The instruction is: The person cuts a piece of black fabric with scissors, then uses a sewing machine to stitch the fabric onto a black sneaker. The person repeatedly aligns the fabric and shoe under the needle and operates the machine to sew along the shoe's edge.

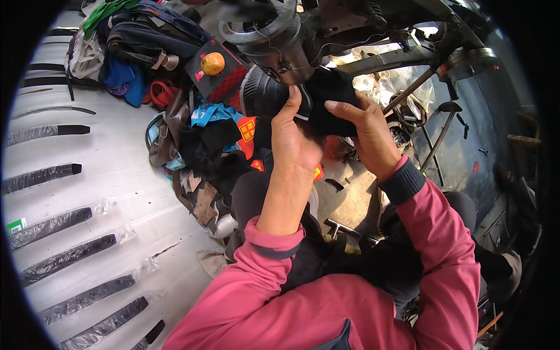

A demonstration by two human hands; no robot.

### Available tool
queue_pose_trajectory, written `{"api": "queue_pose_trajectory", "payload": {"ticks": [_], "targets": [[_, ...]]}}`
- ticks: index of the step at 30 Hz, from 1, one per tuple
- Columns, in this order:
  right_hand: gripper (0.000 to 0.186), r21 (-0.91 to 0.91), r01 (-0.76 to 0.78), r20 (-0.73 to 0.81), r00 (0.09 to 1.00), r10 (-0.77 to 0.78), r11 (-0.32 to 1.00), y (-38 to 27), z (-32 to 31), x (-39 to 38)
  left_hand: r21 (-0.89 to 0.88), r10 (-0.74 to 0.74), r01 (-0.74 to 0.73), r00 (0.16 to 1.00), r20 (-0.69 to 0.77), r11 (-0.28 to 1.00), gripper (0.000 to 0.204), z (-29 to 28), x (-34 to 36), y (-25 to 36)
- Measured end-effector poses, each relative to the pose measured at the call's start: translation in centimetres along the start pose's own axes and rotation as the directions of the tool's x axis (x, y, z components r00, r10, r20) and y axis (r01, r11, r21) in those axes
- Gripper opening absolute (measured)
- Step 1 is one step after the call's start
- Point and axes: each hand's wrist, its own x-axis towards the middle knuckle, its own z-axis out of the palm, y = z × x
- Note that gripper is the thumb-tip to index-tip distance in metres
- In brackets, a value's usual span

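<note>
A black shoe [332,93] with a ridged dark sole and a thin pale line along its edge is held up under the metal head of a sewing machine [291,55]. My left hand [296,134] is closed on the shoe's sole side, thumb pressed up against it near the machine head. On the other side, my right hand [368,129] grips the soft black upper, its thumb lying on top and the fingers mostly hidden behind. Where the machine meets the shoe is partly covered by the metal cylinder.
Left of me, several plastic-wrapped black strips [55,221] lie on a pale ribbed surface. A heap of bags [140,44] and a box with a yellowish-red fruit [212,63] stand at upper left. Machine rods and a wheel [466,64] reach out at right. A metal hammer-like tool [344,228] lies below my hands.
</note>
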Motion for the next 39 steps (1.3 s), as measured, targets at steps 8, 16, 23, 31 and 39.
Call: {"api": "queue_pose_trajectory", "payload": {"ticks": [8,16,23,31,39], "targets": [[0.026,-0.082,-0.053,0.036,0.998,0.056,0.995,0.3,0.0,0.5,0.008,-0.05,0.05,0.996,0.075,0.999,0.055,-0.5,0.0,0.1],[0.021,-0.051,-0.12,0.039,0.992,0.122,0.992,0.2,-0.7,1.2,-0.007,-0.005,0.006,0.998,0.06,1.0,0.055,-0.8,0.3,-0.3],[0.02,-0.105,-0.053,0.011,0.998,0.054,0.993,0.5,-0.4,1.1,-0.027,-0.018,0.02,0.998,0.057,0.999,0.055,-1.0,0.2,-0.3],[0.018,-0.126,-0.027,0.004,1.0,0.028,0.992,0.9,-0.1,1.1,-0.013,0.003,-0.003,0.998,0.059,1.0,0.052,-0.9,0.2,-0.4],[0.021,-0.106,-0.04,-0.013,0.999,0.039,0.994,0.6,0.2,0.6,-0.028,0.004,-0.003,0.999,0.047,1.0,0.052,-1.2,0.4,-0.3]]}}
